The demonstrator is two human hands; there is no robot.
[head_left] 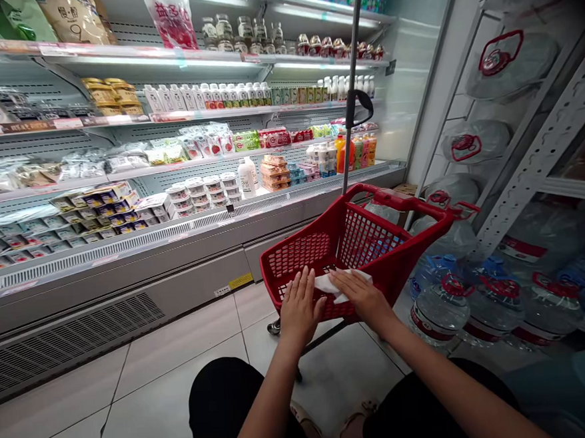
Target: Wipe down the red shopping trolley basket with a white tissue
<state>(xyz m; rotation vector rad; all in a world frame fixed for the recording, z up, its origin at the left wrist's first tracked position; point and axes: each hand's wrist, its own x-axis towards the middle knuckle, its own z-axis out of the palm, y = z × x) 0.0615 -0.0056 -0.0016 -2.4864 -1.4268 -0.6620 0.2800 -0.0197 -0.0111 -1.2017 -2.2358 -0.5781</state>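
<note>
A red plastic shopping cart [374, 246] with a grid-patterned basket stands in front of my knees. My left hand [301, 305] lies on the near side of the basket, fingers stretched out and holding nothing. Beside it, my right hand [362, 295] keeps a white wipe [330, 283] pressed against the same side. Parts of the wipe stick out on both sides of the fingers; the rest is hidden under the palm. Whether the wipe is cloth or paper I cannot tell.
A refrigerated display case [199, 245] with dairy cups, bottles and packets runs along the left and back. A dark pole [353, 88] rises behind the cart. On the right, large water bottles [442, 308] stand by a white metal rack [533, 155]. Pale tiles [173, 374] cover the floor.
</note>
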